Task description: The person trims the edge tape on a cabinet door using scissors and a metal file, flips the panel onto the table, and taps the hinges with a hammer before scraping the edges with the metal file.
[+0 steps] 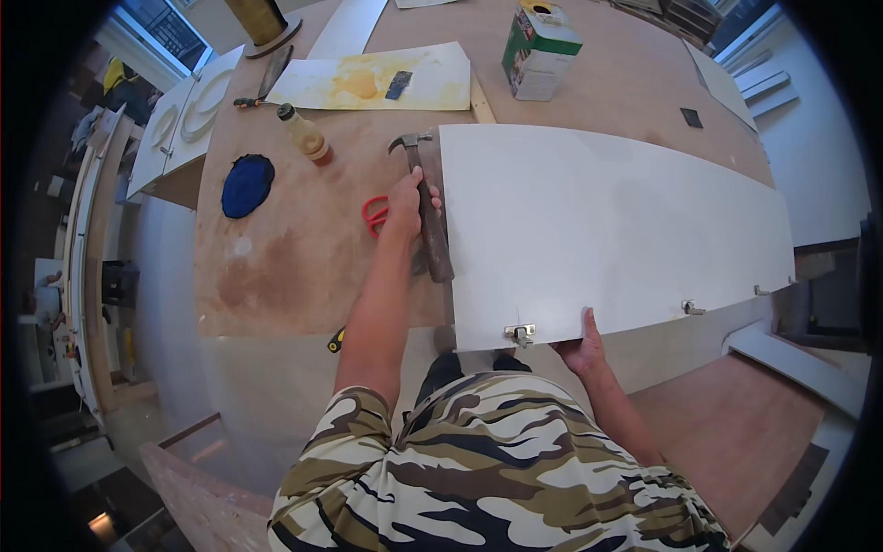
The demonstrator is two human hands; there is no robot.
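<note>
A long white panel [607,221] lies across the wooden table [267,304], with metal hinges [521,334] along its near edge. My left hand [409,204] is wrapped round the handle of a claw hammer [432,221] beside the panel's left edge, the head pointing away from me. Red-handled scissors [373,214] lie just left of that hand, partly hidden. My right hand [581,346] grips the panel's near edge, thumb on top and fingers underneath.
On the table are a blue round pad [247,187], a bottle [306,135], a stained white board [368,80], a green and white box [543,53] and a dark square piece [691,118]. Other people [48,299] are at the far left. A board [736,432] lies low at right.
</note>
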